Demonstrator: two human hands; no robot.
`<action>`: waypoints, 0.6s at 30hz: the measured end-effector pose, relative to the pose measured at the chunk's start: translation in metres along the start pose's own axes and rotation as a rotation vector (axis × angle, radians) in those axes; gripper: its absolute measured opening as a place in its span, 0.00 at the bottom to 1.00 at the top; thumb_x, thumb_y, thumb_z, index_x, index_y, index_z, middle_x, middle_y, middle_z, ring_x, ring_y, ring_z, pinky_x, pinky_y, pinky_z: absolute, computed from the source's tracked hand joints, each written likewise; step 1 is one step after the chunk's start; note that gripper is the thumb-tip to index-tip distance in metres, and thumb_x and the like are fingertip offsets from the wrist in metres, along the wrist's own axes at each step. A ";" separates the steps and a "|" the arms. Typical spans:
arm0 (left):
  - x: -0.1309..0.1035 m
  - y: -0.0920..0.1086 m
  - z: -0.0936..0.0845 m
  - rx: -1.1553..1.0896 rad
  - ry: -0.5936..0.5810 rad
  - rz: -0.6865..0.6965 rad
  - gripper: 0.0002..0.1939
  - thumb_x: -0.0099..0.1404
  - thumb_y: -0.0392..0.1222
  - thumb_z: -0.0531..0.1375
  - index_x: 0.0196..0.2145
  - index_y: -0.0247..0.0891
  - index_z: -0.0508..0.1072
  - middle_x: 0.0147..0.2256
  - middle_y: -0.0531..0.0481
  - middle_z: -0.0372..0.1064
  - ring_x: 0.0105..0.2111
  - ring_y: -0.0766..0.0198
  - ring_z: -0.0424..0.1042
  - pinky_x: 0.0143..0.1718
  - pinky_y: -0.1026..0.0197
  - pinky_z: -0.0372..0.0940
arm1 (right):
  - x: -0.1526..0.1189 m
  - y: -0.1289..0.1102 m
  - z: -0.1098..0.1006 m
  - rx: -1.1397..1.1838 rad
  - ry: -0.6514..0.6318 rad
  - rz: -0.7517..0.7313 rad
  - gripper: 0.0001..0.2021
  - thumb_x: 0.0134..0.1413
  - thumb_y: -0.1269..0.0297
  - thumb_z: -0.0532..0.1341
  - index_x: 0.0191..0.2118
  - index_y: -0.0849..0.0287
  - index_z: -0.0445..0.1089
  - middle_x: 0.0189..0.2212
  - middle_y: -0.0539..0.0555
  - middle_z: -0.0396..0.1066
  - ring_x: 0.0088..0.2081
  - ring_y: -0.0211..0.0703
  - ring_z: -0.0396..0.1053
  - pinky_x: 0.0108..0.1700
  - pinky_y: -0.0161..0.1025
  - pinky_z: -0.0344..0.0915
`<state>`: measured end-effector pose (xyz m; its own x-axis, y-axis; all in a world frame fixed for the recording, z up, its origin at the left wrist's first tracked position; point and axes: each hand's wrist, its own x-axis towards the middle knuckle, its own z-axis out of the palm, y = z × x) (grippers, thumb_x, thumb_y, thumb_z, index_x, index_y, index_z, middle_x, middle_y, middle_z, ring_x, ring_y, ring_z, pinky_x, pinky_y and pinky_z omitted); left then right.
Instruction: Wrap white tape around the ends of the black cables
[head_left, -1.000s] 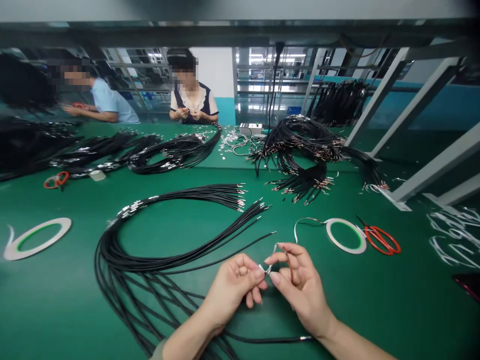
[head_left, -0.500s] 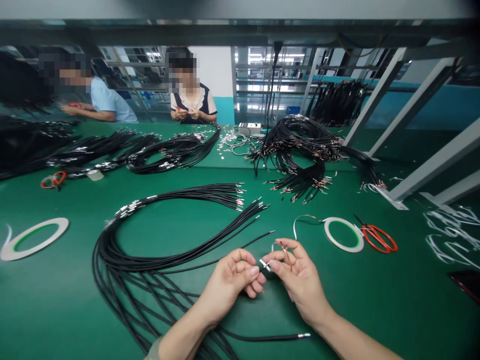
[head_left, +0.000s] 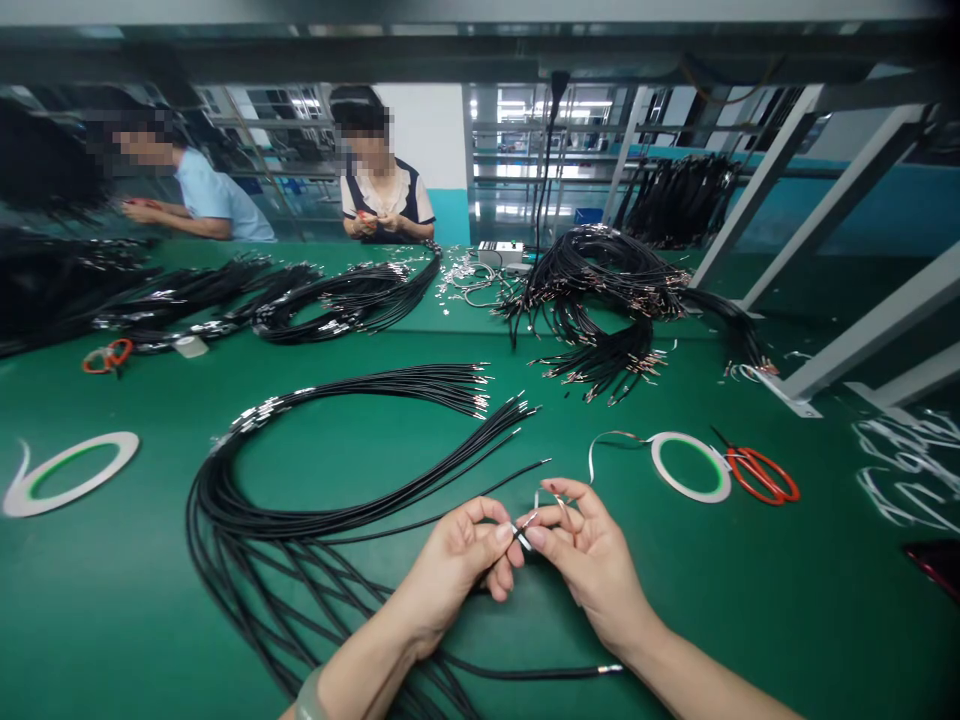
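Note:
Close together over the green table, both my hands work at the tip of a black cable [head_left: 529,522]. My left hand [head_left: 466,560] pinches this cable just behind its end. A small white piece of tape [head_left: 523,541] sits across the cable between the fingertips. My right hand [head_left: 600,555] has thumb and index finger on the tape, and a thin strip loops over its raised fingers. That strip appears to run to a tape roll [head_left: 661,470] at the right. Left of my hands lies a curved bundle of black cables [head_left: 300,524] with metal ends.
Orange-handled scissors [head_left: 781,484] lie beside the roll. Another tape roll [head_left: 124,462] and scissors [head_left: 118,352] are at left. Cable heaps [head_left: 600,265] cover the back, near a small white box [head_left: 500,253]. Metal posts [head_left: 862,320] stand right. Two people [head_left: 386,200] sit opposite.
My hands have shifted slightly left. The white tape piece has tilted on the cable, and my right fingertips have moved with it. The cable bundle stays in place.

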<state>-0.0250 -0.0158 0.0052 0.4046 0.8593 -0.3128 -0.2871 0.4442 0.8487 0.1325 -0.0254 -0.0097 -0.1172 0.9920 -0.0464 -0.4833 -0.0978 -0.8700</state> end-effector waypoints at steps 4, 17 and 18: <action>-0.002 0.002 0.001 0.042 -0.007 -0.004 0.14 0.58 0.45 0.63 0.36 0.35 0.66 0.25 0.51 0.72 0.18 0.72 0.67 0.20 0.70 0.62 | 0.001 0.001 0.000 0.002 0.014 0.004 0.21 0.47 0.67 0.68 0.46 0.55 0.60 0.29 0.51 0.76 0.30 0.41 0.74 0.36 0.39 0.67; -0.003 0.008 0.002 0.398 0.090 0.018 0.16 0.55 0.51 0.64 0.25 0.32 0.73 0.19 0.54 0.66 0.17 0.72 0.63 0.20 0.69 0.59 | 0.000 0.001 -0.003 -0.011 0.063 0.000 0.19 0.49 0.66 0.67 0.45 0.55 0.61 0.29 0.50 0.77 0.34 0.40 0.73 0.42 0.38 0.65; -0.003 0.008 0.002 0.394 0.096 0.016 0.16 0.54 0.51 0.64 0.25 0.32 0.73 0.19 0.54 0.66 0.16 0.72 0.62 0.20 0.69 0.59 | 0.000 0.001 -0.004 -0.012 0.061 0.001 0.19 0.49 0.66 0.67 0.45 0.55 0.61 0.29 0.50 0.77 0.35 0.40 0.73 0.42 0.38 0.65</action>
<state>-0.0266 -0.0156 0.0135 0.3145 0.8935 -0.3206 0.0700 0.3149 0.9465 0.1352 -0.0248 -0.0120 -0.0639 0.9950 -0.0767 -0.4727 -0.0979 -0.8758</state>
